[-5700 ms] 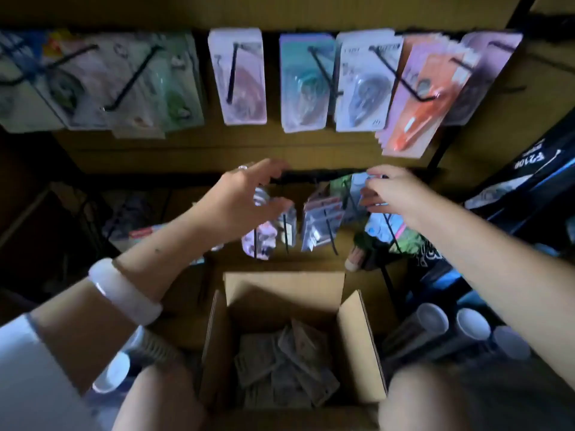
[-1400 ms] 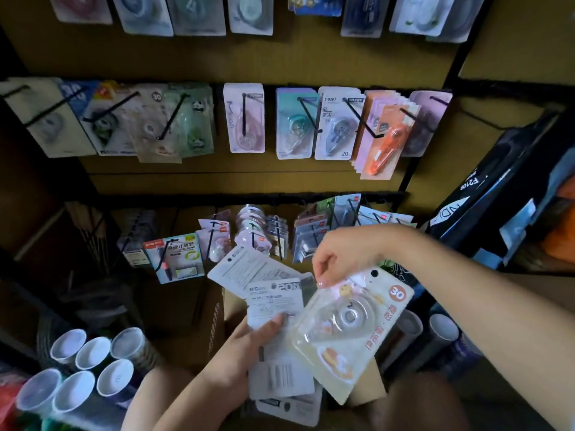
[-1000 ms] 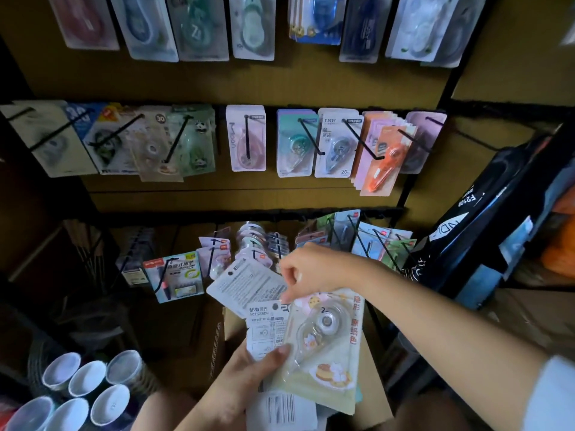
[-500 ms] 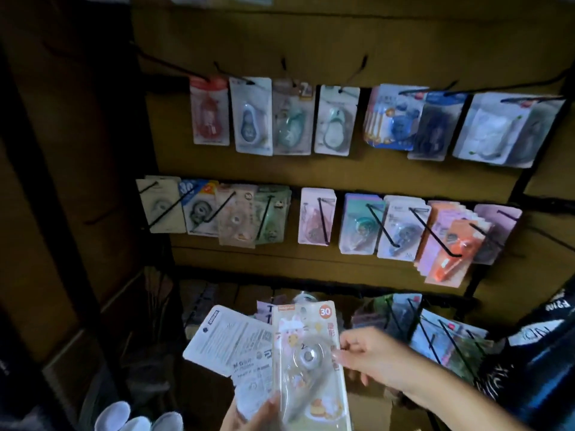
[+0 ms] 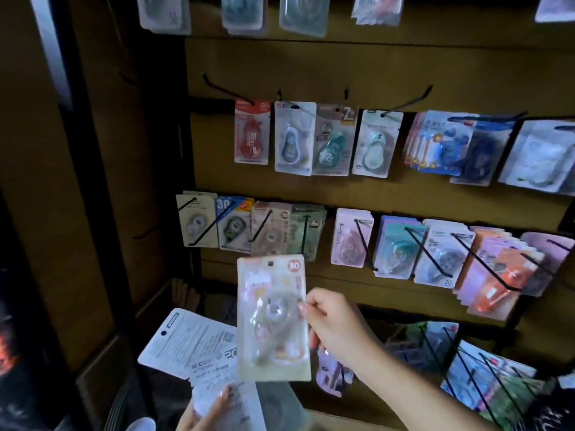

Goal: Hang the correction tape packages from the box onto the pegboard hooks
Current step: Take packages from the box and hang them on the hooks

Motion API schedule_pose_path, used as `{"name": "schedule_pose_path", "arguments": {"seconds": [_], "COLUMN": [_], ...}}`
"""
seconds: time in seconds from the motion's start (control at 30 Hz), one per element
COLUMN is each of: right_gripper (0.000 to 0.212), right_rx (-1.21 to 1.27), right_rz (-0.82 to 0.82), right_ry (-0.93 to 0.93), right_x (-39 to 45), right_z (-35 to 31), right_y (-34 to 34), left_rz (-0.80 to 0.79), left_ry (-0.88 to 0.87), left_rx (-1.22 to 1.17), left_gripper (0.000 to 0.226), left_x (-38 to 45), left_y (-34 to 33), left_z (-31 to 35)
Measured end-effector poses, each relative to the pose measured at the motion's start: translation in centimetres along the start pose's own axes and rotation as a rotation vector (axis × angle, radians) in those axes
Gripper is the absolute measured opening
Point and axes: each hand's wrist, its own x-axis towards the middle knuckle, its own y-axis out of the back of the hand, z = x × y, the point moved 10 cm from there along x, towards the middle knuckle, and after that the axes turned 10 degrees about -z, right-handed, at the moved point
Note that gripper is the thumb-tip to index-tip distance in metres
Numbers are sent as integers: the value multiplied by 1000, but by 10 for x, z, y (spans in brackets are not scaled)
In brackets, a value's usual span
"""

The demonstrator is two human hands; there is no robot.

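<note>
My right hand (image 5: 334,325) pinches the correction tape package (image 5: 273,318) by its right edge, upright before the pegboard (image 5: 389,73), while my left hand (image 5: 207,412) grips a fan of spare packages (image 5: 193,340) low down. It looks light, a stiff card with a slick blister, best held at the edge. Its long axis runs vertical, hang hole (image 5: 271,263) uppermost.

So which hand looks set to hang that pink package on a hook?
The right hand: it alone pinches the pink package, upright with its hang hole on top, facing the pegboard hooks. The left hand grips the spare packages.
</note>
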Motion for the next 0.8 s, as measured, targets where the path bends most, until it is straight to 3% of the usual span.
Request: {"name": "schedule_pose_path", "arguments": {"seconds": [0.03,0.13,0.2,0.47,0.67,0.8], "right_gripper": [30,30,32,30,26,20], "right_rx": [-2,45,105,63,18,-6], "right_rz": [14,46,79,87,122,218], "right_ry": [19,27,3,-71,-170,-229], "right_x": [7,30,42,51,58,80], "right_z": [-11,-30,-31,-27,-27,-34], "right_y": [-1,-5,-6,-16,-11,-4], "left_rz": [-148,-386,-345,-389,-356,-353], "left_ry": [-14,144,184,241,200,207], "left_rx": [-102,-161,-224,-227,-189,-201], "left_gripper": [57,28,20,36,19,24], "left_x": [-4,-20,-10,4,16,13], "left_y": [-8,-12,-3,3,1,2], "left_z": [13,9,2,17,27,29]}}
